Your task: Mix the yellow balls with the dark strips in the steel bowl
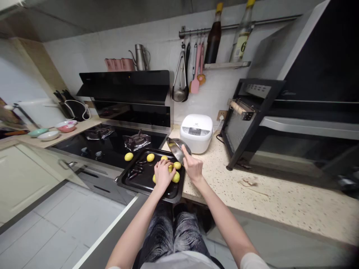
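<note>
My right hand [193, 166] grips the rim of a shiny metal bowl [177, 150], tilted over the right side of a black baking tray [146, 151]. My left hand [163, 173] is low over the tray, its fingers and thumb curved round a lemon [170, 169] that shows between them. More yellow lemons lie close about it, one [175, 177] beside the thumb and another [177, 165] just below the bowl. Farther left in the tray sits a lemon [150, 157]. One more lemon [129, 156] is at the tray's far left edge. My left hand hides part of the group.
A white rice cooker [196, 132] stands right behind the bowl on the speckled counter [218, 179]. The black gas stove [112, 140] is behind and left of the tray. An oven [308, 145] fills the right side. An open drawer [112, 233] juts out below the tray.
</note>
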A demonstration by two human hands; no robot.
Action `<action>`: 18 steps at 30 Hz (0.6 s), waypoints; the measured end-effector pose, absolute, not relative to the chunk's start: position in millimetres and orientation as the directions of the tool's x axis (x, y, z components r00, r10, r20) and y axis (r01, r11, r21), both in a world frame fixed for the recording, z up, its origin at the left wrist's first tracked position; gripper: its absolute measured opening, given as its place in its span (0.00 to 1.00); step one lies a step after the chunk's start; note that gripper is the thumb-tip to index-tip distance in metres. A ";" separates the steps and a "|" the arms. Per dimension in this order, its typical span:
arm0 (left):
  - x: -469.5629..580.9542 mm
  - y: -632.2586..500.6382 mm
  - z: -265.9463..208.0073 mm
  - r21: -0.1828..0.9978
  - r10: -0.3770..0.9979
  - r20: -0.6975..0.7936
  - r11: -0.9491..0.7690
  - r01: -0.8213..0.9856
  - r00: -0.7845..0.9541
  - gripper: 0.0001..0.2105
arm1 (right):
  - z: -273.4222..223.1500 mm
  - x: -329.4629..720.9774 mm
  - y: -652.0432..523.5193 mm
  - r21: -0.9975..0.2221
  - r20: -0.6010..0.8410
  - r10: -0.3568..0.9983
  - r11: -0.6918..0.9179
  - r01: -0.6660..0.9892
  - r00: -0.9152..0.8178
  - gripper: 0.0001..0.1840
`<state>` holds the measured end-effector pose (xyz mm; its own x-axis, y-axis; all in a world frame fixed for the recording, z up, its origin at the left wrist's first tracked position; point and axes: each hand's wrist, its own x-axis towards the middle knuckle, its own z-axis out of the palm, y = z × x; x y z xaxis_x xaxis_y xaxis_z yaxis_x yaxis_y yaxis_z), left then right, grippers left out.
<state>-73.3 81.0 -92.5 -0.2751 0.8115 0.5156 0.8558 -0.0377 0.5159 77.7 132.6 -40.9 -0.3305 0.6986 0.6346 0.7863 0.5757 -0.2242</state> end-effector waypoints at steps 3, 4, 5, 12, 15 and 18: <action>-72.4 79.2 -92.3 0.519 0.816 0.516 -0.055 0.853 -0.261 0.06 | -39.2 102.3 132.4 -0.431 0.643 0.752 0.512 0.743 -0.146 0.29; -71.9 78.0 -91.9 0.519 0.820 0.514 -0.065 0.852 -0.251 0.07 | -40.2 114.0 131.2 -0.512 0.636 0.768 0.489 0.706 -0.070 0.29; -71.5 76.4 -91.6 0.518 0.825 0.513 -0.078 0.852 -0.236 0.08 | -42.4 127.2 129.2 -0.591 0.627 0.779 0.463 0.661 0.015 0.29; -78.0 52.2 -94.7 0.417 0.884 0.464 -0.268 0.869 0.050 0.12 | -81.2 214.5 105.3 -0.958 0.264 0.899 0.202 0.204 0.351 0.18; -83.9 45.4 -95.3 0.328 0.901 0.407 -0.297 0.897 0.150 0.19 | -96.6 224.4 97.9 -0.995 0.103 0.946 0.097 0.035 0.309 0.17; -85.6 46.3 -94.9 0.230 0.908 0.385 -0.265 0.937 0.162 0.23 | -104.0 222.0 94.7 -0.999 0.026 0.958 0.032 -0.014 0.286 0.19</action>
